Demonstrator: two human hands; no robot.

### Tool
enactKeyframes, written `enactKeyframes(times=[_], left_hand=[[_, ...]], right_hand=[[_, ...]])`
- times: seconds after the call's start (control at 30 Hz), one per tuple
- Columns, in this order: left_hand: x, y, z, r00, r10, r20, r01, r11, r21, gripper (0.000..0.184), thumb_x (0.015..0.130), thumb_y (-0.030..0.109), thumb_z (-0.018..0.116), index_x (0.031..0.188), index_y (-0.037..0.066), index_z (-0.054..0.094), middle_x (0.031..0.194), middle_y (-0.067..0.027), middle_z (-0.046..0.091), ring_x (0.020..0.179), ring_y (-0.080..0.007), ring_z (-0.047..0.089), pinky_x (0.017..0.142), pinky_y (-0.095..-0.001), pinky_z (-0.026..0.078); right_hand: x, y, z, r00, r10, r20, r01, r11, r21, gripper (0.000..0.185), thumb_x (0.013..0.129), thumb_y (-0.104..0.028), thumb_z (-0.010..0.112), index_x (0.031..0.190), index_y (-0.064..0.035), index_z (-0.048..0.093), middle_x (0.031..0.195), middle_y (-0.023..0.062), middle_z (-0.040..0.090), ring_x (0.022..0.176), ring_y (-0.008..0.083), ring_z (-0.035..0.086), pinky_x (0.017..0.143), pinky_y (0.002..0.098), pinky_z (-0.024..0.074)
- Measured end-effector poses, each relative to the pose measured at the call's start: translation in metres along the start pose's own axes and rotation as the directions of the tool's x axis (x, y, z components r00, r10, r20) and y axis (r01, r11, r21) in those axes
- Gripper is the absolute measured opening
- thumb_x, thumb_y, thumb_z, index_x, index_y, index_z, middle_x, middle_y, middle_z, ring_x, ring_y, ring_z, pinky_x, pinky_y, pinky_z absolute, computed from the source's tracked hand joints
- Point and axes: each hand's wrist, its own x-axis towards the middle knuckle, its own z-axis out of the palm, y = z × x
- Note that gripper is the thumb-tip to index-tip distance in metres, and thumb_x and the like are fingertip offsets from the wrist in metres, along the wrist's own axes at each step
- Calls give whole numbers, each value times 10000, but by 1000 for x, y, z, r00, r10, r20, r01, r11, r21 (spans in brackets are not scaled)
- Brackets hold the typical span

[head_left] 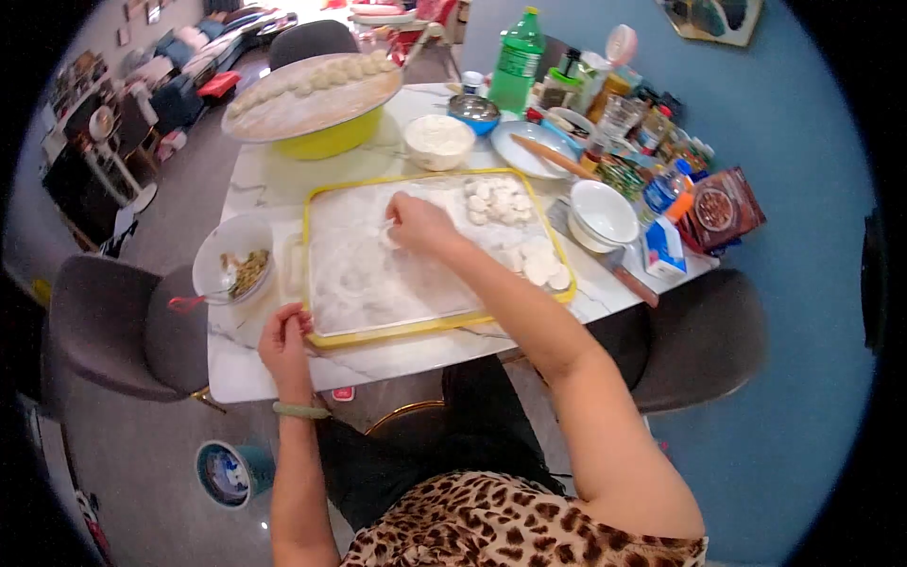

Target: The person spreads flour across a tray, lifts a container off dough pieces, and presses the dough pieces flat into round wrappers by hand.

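A floured board with a yellow rim (354,283) lies on the table. Over its upper middle, my right hand (419,225) is closed, its fingertips at a small pale piece that is hard to make out. Small dough pieces (498,200) cluster at the board's upper right, with flat dough rounds (543,268) below them. My left hand (286,337) is at the board's lower left corner, fingers curled together; whether anything is between them is too small to tell. Left of the board stands a white bowl of filling (248,272) with a red-handled utensil (187,303).
At the back left, a round tray of dumplings (316,93) rests on a yellow-green basin (331,140). Behind the board stands a bowl of flour (439,140). A white bowl (604,216), a knife handle (635,285), a green bottle (518,64) and several jars crowd the right side.
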Motion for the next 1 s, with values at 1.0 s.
enactKeyframes(times=[1.0], left_hand=[[1,-1,0,999,-42,11,42,998,-52,148,868,3,448,933,-20,578,798,-49,589,697,-90,540,653,-201,448]], right_hand=[[-23,68,-78,965,-249,-83,155,796,-585,155,681,-59,575,835,-50,582,872,134,574,805,305,563,687,390,453]])
